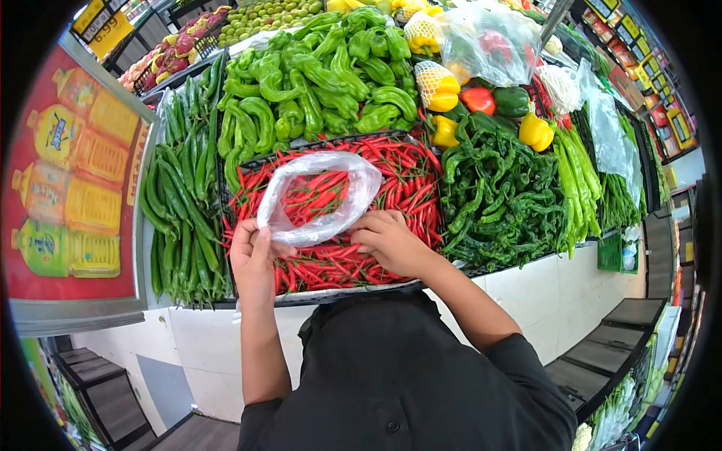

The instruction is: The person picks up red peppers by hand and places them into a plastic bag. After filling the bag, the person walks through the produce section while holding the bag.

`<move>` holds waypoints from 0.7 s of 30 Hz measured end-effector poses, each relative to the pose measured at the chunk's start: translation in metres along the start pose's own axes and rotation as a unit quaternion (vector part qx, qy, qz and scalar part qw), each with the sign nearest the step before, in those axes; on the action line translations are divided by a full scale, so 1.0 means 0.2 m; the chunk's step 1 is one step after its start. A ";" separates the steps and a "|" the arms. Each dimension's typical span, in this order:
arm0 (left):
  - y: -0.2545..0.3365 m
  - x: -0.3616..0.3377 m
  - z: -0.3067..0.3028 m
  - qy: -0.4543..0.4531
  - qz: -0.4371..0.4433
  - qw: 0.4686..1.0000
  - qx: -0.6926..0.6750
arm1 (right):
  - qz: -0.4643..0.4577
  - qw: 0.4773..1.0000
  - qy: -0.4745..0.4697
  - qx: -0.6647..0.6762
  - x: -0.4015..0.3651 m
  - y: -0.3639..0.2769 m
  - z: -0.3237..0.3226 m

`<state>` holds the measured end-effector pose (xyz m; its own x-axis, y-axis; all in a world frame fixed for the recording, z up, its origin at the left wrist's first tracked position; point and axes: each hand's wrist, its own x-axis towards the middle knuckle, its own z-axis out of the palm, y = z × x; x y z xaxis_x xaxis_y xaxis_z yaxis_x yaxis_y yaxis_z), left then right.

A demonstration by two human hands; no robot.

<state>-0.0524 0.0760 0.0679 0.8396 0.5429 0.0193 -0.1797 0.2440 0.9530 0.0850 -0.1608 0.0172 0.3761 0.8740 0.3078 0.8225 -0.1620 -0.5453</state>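
Note:
A thin clear plastic bag is held open over a crate of red chili peppers. My left hand grips the bag's left rim between thumb and fingers. My right hand pinches the bag's right rim, knuckles resting on the red chilies. The bag's mouth faces up and chilies show through its film; whether any lie inside I cannot tell.
Long green peppers lie left of the red crate, curly green peppers behind it, wrinkled dark green peppers to the right. Bell peppers and bagged produce sit further back. A juice-bottle poster stands left. White counter front below.

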 end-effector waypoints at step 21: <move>-0.03 -0.04 0.01 -0.036 -0.020 0.999 -0.008 | 0.090 0.966 0.046 0.240 0.30 -0.17 -0.70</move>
<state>-0.0571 0.0680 0.0633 0.8804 0.4742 0.0039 -0.1535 0.2772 0.9485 0.1398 -0.1676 0.1640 0.5490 0.8034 0.2306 0.4568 -0.0574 -0.8877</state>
